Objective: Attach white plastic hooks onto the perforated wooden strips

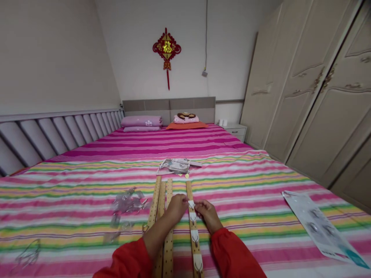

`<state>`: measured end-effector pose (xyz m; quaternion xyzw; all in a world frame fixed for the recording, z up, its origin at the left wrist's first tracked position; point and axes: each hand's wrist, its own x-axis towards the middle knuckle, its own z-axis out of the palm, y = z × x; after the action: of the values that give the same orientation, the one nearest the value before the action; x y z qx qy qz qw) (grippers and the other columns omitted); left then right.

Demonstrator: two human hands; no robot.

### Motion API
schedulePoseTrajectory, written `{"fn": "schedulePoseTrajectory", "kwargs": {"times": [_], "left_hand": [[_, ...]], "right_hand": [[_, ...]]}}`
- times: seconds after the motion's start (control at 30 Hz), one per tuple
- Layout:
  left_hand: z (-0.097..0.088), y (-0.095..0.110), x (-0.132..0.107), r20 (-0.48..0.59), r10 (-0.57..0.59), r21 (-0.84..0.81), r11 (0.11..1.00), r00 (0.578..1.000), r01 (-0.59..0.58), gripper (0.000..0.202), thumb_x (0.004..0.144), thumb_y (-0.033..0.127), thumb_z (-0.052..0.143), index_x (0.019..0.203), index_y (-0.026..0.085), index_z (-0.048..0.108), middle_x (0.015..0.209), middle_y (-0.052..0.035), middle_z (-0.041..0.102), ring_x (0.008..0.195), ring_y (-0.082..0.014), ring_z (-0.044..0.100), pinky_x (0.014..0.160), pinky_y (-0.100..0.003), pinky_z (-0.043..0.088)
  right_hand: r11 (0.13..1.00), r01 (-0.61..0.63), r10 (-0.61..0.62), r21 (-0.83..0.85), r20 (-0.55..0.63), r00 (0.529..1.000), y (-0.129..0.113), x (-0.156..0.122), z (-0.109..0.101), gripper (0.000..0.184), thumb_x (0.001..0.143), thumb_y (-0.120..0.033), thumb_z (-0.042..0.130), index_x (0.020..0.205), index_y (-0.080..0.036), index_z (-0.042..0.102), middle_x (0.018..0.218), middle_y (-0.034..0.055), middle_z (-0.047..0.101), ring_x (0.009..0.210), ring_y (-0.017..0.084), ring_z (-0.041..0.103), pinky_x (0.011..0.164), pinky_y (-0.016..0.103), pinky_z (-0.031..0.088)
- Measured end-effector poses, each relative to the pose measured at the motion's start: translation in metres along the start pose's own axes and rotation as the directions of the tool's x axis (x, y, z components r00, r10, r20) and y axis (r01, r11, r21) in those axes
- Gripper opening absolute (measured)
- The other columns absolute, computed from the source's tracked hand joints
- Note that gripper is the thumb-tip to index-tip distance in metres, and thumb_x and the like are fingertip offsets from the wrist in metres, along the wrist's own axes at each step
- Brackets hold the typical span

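A narrow wooden strip with holes lies lengthwise on the bed, with several white-backed hooks along it. My left hand pinches the left edge of the farthest white hook. From the right, the fingers of my right hand close on the same hook's other edge. Nearer to me on the strip are another white hook and one closest to my body, both with metal prongs. Several more perforated wooden strips lie to the left, partly hidden by my left forearm.
Small clear plastic packets lie on the left. A pile of packaged pieces rests beyond the strips. At right lies a clear blister package. Striped sheet covers the bed; a railing runs along the left, wardrobes along the right.
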<state>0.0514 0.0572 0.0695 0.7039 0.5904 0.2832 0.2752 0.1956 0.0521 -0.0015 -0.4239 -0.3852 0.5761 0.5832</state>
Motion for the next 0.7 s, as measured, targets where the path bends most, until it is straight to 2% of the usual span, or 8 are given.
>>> {"fn": "schedulePoseTrajectory", "kwargs": {"times": [0.1, 0.23, 0.53, 0.7], "left_hand": [[0.011, -0.001, 0.004, -0.009, -0.058, 0.017, 0.998, 0.998, 0.059, 0.017, 0.066, 0.004, 0.054, 0.066, 0.015, 0.066, 0.067, -0.0019, 0.066, 0.067, -0.0149, 0.06, 0.063, -0.023, 0.042], [0.018, -0.008, 0.007, -0.016, -0.096, 0.014, 0.995, 0.995, 0.096, 0.018, 0.065, 0.002, 0.053, 0.07, 0.014, 0.066, 0.07, -0.0025, 0.067, 0.068, -0.0138, 0.061, 0.063, -0.022, 0.042], [0.023, -0.013, 0.012, -0.032, -0.085, 0.02, 0.996, 0.996, 0.086, 0.021, 0.064, 0.001, 0.053, 0.073, 0.012, 0.068, 0.07, -0.0021, 0.065, 0.067, -0.013, 0.058, 0.064, -0.021, 0.042], [0.026, -0.015, 0.013, -0.047, -0.053, 0.029, 0.998, 0.997, 0.054, 0.017, 0.065, 0.004, 0.055, 0.068, 0.014, 0.069, 0.068, -0.0009, 0.064, 0.067, -0.0133, 0.057, 0.065, -0.023, 0.041]], "right_hand": [[1.0, 0.001, -0.001, -0.003, 0.002, 1.0, 0.002, 0.001, -0.001, 0.02, 0.051, -0.025, 0.075, 0.067, -0.016, 0.066, 0.048, -0.0045, 0.059, 0.04, 0.008, 0.044, 0.041, 0.021, 0.029], [1.0, 0.005, -0.005, 0.0, 0.009, 1.0, 0.004, 0.002, -0.001, 0.021, 0.05, -0.023, 0.075, 0.067, -0.017, 0.065, 0.047, -0.0058, 0.057, 0.04, 0.008, 0.043, 0.042, 0.021, 0.029], [1.0, 0.017, -0.017, 0.012, 0.017, 1.0, 0.006, 0.005, 0.0, 0.024, 0.047, -0.027, 0.08, 0.063, -0.018, 0.064, 0.049, -0.0053, 0.058, 0.042, 0.008, 0.044, 0.043, 0.022, 0.031], [1.0, 0.012, -0.013, 0.006, 0.015, 1.0, 0.005, 0.003, 0.001, 0.024, 0.048, -0.027, 0.079, 0.063, -0.018, 0.063, 0.05, -0.0047, 0.059, 0.043, 0.008, 0.045, 0.044, 0.022, 0.032]]}}
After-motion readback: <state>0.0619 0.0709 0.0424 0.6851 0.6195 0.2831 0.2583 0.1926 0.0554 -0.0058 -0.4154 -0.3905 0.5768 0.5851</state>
